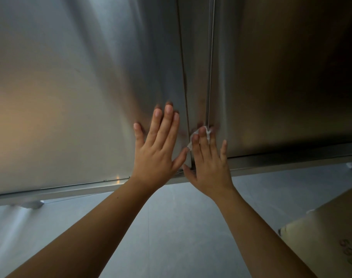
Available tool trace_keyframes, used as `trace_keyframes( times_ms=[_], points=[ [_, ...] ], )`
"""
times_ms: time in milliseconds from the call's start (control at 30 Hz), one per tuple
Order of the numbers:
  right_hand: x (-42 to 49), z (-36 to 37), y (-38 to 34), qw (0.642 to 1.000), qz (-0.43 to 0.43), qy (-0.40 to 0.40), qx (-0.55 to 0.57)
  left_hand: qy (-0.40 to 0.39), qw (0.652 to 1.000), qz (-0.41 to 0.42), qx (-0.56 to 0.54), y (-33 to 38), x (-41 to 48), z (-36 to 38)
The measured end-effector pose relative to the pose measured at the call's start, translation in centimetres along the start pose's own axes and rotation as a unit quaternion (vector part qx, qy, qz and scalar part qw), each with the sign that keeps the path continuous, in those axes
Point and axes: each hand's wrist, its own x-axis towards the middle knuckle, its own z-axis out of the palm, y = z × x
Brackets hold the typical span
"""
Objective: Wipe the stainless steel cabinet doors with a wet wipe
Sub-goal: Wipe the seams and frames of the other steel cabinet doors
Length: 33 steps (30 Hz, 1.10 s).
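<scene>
At the seam (210, 77) of the brushed stainless steel cabinet doors (71, 87), our right hand (209, 163) presses the crumpled white wet wipe (208, 131) with straight fingers (204, 142), left hand (159, 151) flat, empty; unpinched, we judge it may slip or snag.

Quick count: doors x2, left door (71, 87) plus right door (281, 77). Hands x2, left hand (159, 151), right hand (210, 169). Wipe (190, 145) x1. Box (331, 227) x1. Cabinet foot (33, 203) x1 for sure, maybe second far right, too blurry.
</scene>
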Motion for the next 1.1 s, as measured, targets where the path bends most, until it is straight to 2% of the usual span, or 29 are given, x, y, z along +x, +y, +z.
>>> trace_keyframes(
  times_ms=[233, 333, 533, 833, 933, 1100],
  points=[
    [-6.1, 2.9, -0.1, 0.995, 0.003, -0.101, 0.022, -0.047, 0.999, 0.019, 0.001, -0.3, -0.9, -0.2],
    [-6.1, 2.9, -0.3, 0.994, 0.018, -0.101, 0.03, -0.054, 0.998, 0.018, 0.003, -0.3, -0.8, -0.4],
    [-2.1, 1.3, -0.8, 0.996, 0.049, -0.047, 0.053, -0.038, 0.999, 0.007, -0.004, 0.3, -0.8, -0.2],
    [-6.5, 2.8, -1.4, 0.988, 0.058, -0.135, 0.048, -0.075, 0.997, 0.023, 0.01, 0.2, -1.6, 0.0],
    [-6.2, 2.4, -1.3, 0.989, 0.056, -0.126, 0.05, -0.086, 0.996, 0.026, 0.019, 0.2, -1.9, -0.1],
    [-2.4, 0.7, -0.9, 0.996, 0.054, -0.056, 0.054, -0.075, 0.997, 0.02, 0.011, 0.5, -1.9, 0.0]
  ],
)
